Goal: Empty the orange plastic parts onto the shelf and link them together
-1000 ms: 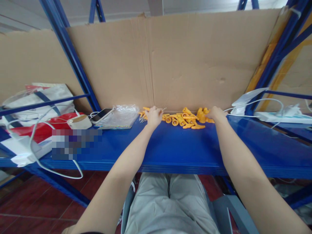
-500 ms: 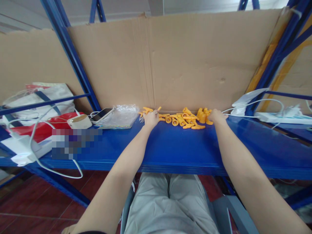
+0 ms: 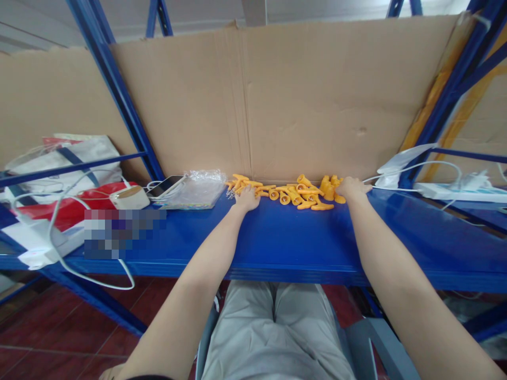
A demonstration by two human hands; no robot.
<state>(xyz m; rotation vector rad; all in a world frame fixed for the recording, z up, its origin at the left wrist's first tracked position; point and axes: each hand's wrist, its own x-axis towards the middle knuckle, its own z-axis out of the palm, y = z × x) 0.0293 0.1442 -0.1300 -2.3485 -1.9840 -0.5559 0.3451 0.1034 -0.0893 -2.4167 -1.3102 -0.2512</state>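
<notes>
Loose yellow plastic pieces (image 3: 237, 179) with small metal parts lie in a pile at the back of the blue shelf (image 3: 293, 237). My left hand (image 3: 248, 198) rests low over the right side of this pile, fingers apart and partly hidden among the pieces. More yellow pieces, several of them hollow cones (image 3: 295, 197), lie on their sides between my hands. At the right end of the row, yellow cones (image 3: 327, 188) stand upright close together. Against them my right hand (image 3: 354, 187) rests with fingers spread, its fingertips partly hidden.
A cardboard sheet (image 3: 317, 100) closes off the back. Left of the pieces lie a clear plastic bag (image 3: 198, 190) and a phone (image 3: 168, 186). Further left are a white charger (image 3: 130, 197) and cables. A white power strip (image 3: 463, 191) lies at the right.
A yellow piece stood up from my left hand's fingers earlier; now it no longer sticks up, and that hand has lowered slightly onto the pile. My right hand has barely moved.
</notes>
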